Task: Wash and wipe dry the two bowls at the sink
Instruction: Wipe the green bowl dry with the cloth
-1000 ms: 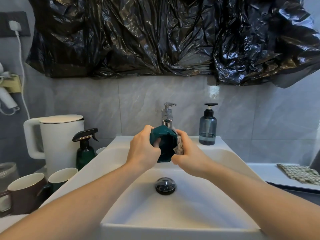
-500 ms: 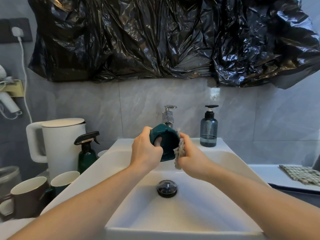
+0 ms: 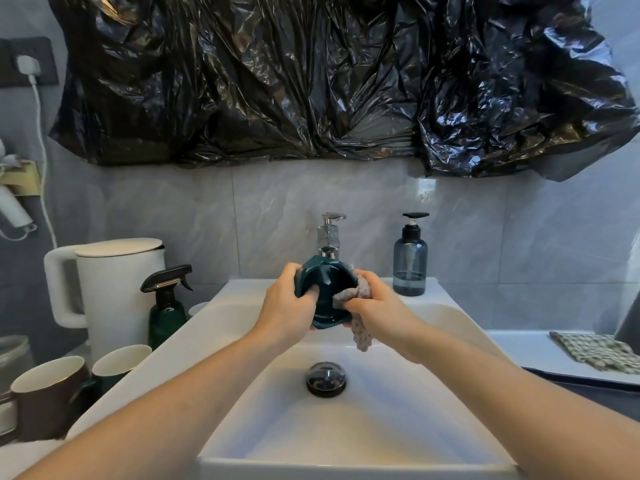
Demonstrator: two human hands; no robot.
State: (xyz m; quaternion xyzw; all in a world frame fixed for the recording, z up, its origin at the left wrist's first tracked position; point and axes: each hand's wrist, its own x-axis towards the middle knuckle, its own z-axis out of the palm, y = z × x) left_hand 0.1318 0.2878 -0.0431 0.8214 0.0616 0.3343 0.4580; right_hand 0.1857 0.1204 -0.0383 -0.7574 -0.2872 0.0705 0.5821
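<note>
A dark green bowl (image 3: 329, 289) is held on its side above the white sink (image 3: 346, 427), its opening turned toward me. My left hand (image 3: 287, 306) grips its left rim, thumb inside the bowl. My right hand (image 3: 374, 306) holds a grey-beige cloth (image 3: 360, 327) against the bowl's right rim, with one end pressed inside and the other end hanging below. The bowl sits just under the chrome tap (image 3: 329, 237); no water is visible. Only one bowl is in sight.
A blue soap dispenser (image 3: 410, 261) stands at the sink's back right. Left of the sink are a white kettle (image 3: 110, 282), a green spray bottle (image 3: 166, 306) and two mugs (image 3: 48, 393). A checked cloth (image 3: 599, 351) lies on the right counter. The drain plug (image 3: 325, 379) sits in the basin.
The bowl has rotated so its opening faces me more. My right hand has brought the cloth from the bowl's outer side onto and inside the right rim.
</note>
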